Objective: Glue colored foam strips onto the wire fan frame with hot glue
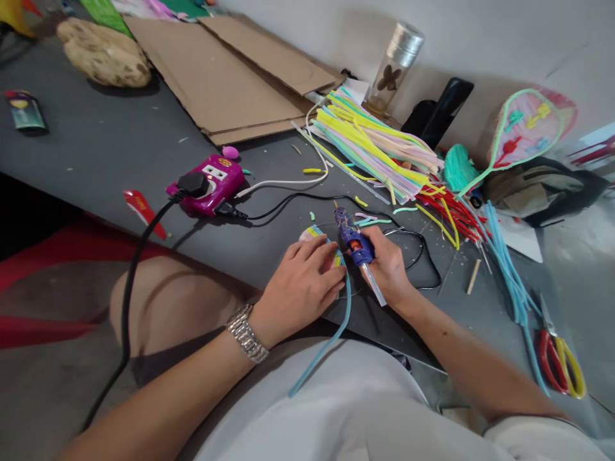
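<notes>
Currently, your right hand (384,259) wraps glue gun (350,232); left hand (305,275), fingers together, clamps striped pipe-cleaner piece (313,233) on table (269,240). Stripes appear joined; blue pipe cleaner (346,304) trails loose, likely unglued.

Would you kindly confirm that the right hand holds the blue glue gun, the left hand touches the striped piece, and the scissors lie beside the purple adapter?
Not quite: the head view shows the scissors at the far right, beside the light-blue strands, not the purple adapter. The rest stands: the right hand holds the blue glue gun, and the left hand touches the striped piece.
</notes>
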The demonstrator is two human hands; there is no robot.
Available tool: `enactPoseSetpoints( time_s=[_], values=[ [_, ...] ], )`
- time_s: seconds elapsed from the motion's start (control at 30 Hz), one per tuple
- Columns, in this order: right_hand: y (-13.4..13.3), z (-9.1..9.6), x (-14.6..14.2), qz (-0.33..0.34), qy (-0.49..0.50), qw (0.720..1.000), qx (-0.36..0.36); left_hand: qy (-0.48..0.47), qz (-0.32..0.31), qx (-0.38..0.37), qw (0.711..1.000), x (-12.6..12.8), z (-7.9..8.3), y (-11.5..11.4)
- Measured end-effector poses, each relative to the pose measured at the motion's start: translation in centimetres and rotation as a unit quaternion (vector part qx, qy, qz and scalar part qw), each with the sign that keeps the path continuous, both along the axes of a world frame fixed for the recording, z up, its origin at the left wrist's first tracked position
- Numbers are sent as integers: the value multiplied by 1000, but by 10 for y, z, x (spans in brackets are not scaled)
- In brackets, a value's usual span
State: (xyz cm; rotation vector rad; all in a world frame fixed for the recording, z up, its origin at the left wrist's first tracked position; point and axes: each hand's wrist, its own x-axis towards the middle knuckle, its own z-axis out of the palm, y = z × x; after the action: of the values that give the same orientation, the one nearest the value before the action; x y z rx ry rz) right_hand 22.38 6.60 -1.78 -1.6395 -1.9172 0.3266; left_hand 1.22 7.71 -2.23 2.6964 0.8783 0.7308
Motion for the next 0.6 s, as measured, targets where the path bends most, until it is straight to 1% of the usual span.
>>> enactPoseSetpoints(
  time_s=[0.17, 0.3, 0.43, 0.6],
  values=[
    [1, -1, 1, 0, -2, 1000, -9, -2, -2, -4, 1000, 0, 0, 0],
    [2, 0, 1, -24, 0, 999, -27, -13, -1, 2, 1000, 0, 1, 0],
    [2, 2, 0, -34, 20, 998, -38, -20, -2, 7, 1000, 0, 1, 0],
    [3, 7, -6, -57, 47, 996, -52, -4, 4, 19, 1000, 1, 1, -1]
  ],
)
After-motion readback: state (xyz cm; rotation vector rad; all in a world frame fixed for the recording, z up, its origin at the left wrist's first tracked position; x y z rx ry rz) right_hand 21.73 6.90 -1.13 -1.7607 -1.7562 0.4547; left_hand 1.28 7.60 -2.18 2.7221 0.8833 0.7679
